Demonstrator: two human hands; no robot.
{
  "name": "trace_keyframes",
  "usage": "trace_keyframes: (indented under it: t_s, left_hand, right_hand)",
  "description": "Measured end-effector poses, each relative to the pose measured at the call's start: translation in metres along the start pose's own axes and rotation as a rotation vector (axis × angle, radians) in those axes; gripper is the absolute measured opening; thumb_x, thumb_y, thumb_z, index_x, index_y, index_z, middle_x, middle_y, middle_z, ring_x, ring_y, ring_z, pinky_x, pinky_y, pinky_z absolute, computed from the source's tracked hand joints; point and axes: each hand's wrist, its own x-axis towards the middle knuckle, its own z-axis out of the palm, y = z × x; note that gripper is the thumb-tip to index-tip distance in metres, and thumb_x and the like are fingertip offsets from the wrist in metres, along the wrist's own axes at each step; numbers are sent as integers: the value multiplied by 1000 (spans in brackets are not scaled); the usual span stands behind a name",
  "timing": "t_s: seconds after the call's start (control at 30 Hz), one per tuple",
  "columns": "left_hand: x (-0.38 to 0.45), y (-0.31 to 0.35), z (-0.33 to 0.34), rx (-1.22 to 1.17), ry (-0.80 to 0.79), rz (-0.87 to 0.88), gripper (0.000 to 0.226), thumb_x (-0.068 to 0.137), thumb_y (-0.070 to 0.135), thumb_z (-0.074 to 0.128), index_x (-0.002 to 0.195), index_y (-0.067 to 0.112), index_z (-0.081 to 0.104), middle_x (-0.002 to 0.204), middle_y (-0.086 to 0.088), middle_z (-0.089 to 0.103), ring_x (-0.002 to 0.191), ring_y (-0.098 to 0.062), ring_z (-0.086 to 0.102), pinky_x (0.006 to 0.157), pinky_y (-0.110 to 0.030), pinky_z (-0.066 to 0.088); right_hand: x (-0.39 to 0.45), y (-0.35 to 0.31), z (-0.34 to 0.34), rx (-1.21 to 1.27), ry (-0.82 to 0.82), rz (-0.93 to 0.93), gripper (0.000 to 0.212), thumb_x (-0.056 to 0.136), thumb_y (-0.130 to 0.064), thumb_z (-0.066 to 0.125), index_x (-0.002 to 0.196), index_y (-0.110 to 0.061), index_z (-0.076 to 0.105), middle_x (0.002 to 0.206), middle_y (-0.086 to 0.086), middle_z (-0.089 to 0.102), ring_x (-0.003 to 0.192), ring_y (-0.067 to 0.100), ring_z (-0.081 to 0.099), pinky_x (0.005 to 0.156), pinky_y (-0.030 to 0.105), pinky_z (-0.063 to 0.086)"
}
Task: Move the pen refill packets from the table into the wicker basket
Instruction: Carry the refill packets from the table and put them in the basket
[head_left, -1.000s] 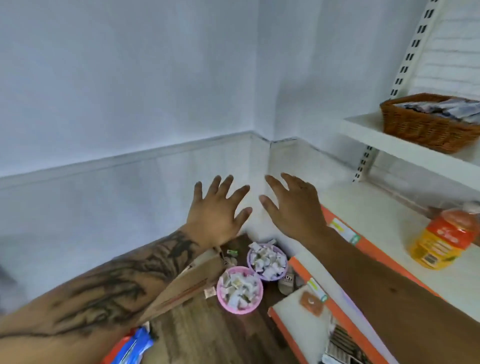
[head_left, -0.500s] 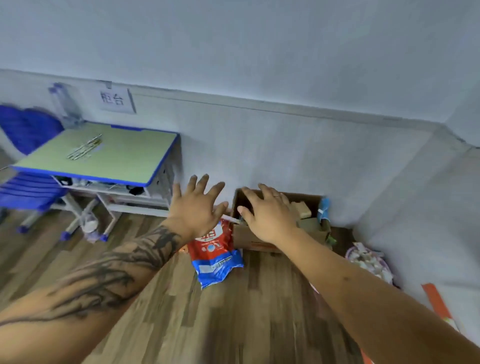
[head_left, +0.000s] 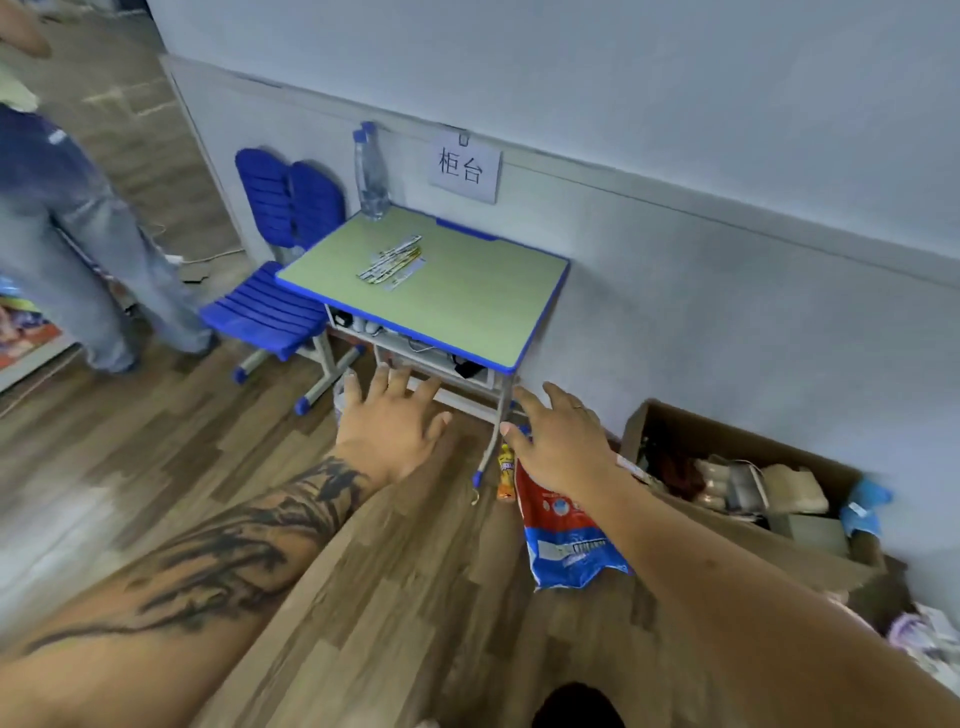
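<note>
While both hands, left hand (head_left: 392, 421) and right hand (head_left: 558, 441), were spread and empty, the refill packets (head_left: 390, 266) lay ahead on the surface (head_left: 467, 301); reaching them likely came next.

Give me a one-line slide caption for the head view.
Both hands, left and right, open and empty, reach toward the green-topped table where pen refill packets wait.

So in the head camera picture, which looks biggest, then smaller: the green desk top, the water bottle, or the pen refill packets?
1. Green desk top
2. Water bottle
3. Pen refill packets; the pile looks nearly bottle-sized, so that order is unsure.
</note>
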Motion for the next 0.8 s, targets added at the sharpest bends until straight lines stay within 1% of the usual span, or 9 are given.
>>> trace_keyframes:
  t_s: [0.1,0.17,0.3,0.43,0.57,0.7,0.8]
  left_hand:
    - [30,-33,5,-23,-8,-33,62,102,64,24,159,38,22,169,-8,20,157,-32,13,120,-62,10]
    - [51,-50,11,-33,-9,-58,62,102,64,25,158,37,25,169,-8,21,156,-32,15,119,-62,11]
    - [94,-82,24,-52,-49,-108,61,101,64,26,156,39,26,168,-7,23,155,-32,18,118,-64,15]
    - [150,-104,27,-54,-85,-189,62,101,65,25,156,37,28,165,-7,30,153,-31,21,117,-62,20]
    - [216,-119,22,-95,-115,-223,59,102,64,26,155,39,27,167,-4,25,154,-31,19,118,-61,18]
    - [274,-144,24,-98,-94,-267,58,102,63,29,154,39,32,164,-1,31,153,-27,23,116,-59,20]
    - [308,-163,30,-90,-136,-292,62,102,65,28,158,38,28,166,-3,30,154,-27,22,118,-58,18]
  right_hand:
    - [43,-19,5,-5,-44,-16,61,105,-58,36,160,-34,24,165,14,30,151,34,31,120,50,29]
    - [76,-27,11,-8,-51,-35,62,105,-60,35,160,-33,25,165,14,31,151,33,31,120,50,29]
    - [158,-43,23,-8,-111,-58,64,105,-61,33,161,-33,22,167,13,25,151,37,29,120,53,28]
    - [243,-61,27,29,-148,-85,64,105,-61,32,162,-36,18,169,11,21,152,36,26,120,51,27]
    - [317,-73,21,42,-182,-103,64,105,-61,32,162,-35,18,169,12,20,153,36,24,121,50,25]
    - [376,-79,21,50,-215,-104,64,105,-59,34,162,-34,20,169,13,19,153,35,23,122,47,22]
    - [414,-84,27,53,-256,-81,65,104,-60,35,162,-33,20,169,13,19,153,35,23,122,47,23]
